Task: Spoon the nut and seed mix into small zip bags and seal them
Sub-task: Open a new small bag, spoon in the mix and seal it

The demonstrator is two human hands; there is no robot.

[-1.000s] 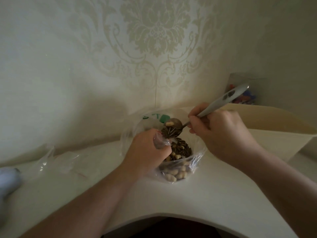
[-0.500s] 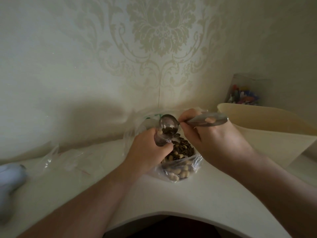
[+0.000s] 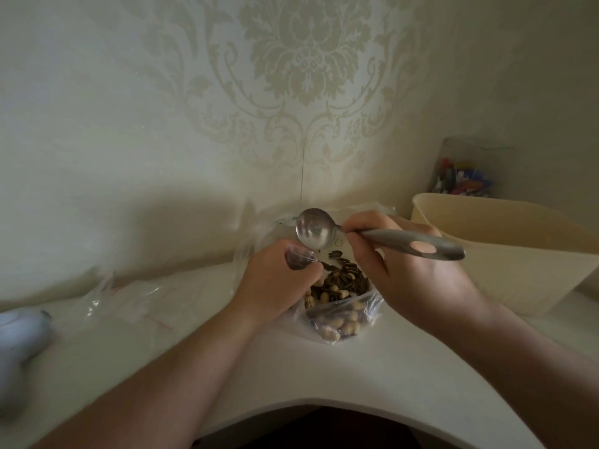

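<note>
A small clear zip bag (image 3: pixel 345 319) stands on the white table, holding peanuts and striped sunflower seeds (image 3: pixel 343 281). My left hand (image 3: pixel 278 280) pinches the bag's left rim and keeps its mouth open. My right hand (image 3: pixel 411 273) grips the grey handle of a metal spoon (image 3: pixel 316 227). The spoon's bowl is tipped on its side just above the bag's mouth and looks empty. A larger clear bag sits behind the small one, mostly hidden.
A cream plastic tub (image 3: pixel 518 254) stands to the right, against the wall. Behind it is a clear container of coloured items (image 3: pixel 463 179). Empty clear bags (image 3: pixel 129 296) lie at the left. A pale blue object (image 3: pixel 19 338) sits at the far left edge.
The spoon came over full, tipped above the bag and emptied its seeds into it. Its bowl now shows bare metal. My left hand kept its hold on the rim.
</note>
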